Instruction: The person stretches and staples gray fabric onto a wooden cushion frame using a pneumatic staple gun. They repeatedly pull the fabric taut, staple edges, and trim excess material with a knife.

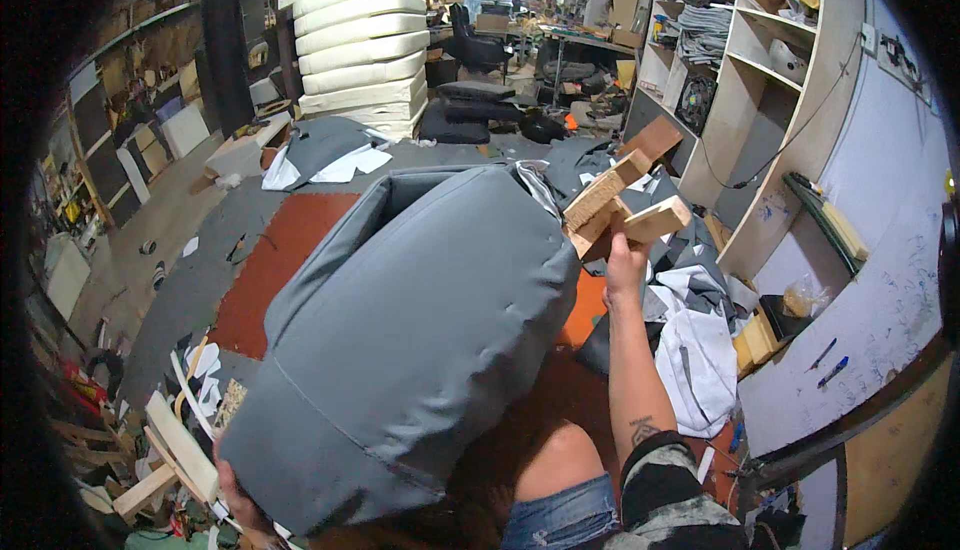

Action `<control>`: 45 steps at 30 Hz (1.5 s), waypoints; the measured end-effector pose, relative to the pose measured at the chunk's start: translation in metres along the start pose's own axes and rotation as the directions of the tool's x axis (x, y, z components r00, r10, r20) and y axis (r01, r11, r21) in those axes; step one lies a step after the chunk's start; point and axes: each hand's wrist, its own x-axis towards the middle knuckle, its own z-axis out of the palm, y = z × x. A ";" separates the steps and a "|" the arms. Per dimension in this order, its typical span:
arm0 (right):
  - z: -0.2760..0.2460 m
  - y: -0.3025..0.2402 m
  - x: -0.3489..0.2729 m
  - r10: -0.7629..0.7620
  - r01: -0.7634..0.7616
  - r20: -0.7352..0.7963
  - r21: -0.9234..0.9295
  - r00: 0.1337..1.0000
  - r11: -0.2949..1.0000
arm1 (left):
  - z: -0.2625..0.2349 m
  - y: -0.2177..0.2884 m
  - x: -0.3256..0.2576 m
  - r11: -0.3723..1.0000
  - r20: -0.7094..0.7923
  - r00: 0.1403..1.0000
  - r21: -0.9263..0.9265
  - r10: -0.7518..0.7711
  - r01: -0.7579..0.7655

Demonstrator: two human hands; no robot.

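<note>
A big grey upholstered cushion-like furniture piece [410,340] fills the middle of the view, tilted with its open top end away from me. My right hand [624,255] reaches up past its right side and grips wooden frame blocks [618,212] that stick out from the far end. My left hand [240,502] holds the piece's lower left corner at the bottom edge; only part of that hand shows. My knee in denim shorts [560,510] is below the piece.
Stacked cream foam slabs [360,40] stand at the back. Open plywood shelves [740,80] rise on the right, a white board [880,290] beside them. Grey and white fabric scraps [690,350] and wood offcuts [170,450] litter the red-and-grey floor.
</note>
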 end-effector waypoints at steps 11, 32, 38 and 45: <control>-0.066 0.128 0.042 0.309 -0.306 -0.010 0.126 0.951 0.944 | 0.080 -0.082 -0.089 0.967 -0.495 0.869 0.220 -0.004 0.129; -0.179 -0.141 -0.220 -0.105 0.469 0.681 -0.375 0.724 0.800 | 0.283 -0.095 -0.083 0.754 -0.025 0.882 -0.532 -0.470 0.387; -0.148 -0.205 -0.226 -0.172 0.443 0.449 -0.613 0.877 0.654 | 0.397 -0.056 -0.068 0.712 0.165 0.857 -0.493 -0.488 0.500; -0.116 -0.215 -0.173 -0.205 0.547 0.510 -0.806 0.836 0.227 | 0.361 -0.069 0.040 0.771 0.526 0.662 -0.018 -0.533 0.636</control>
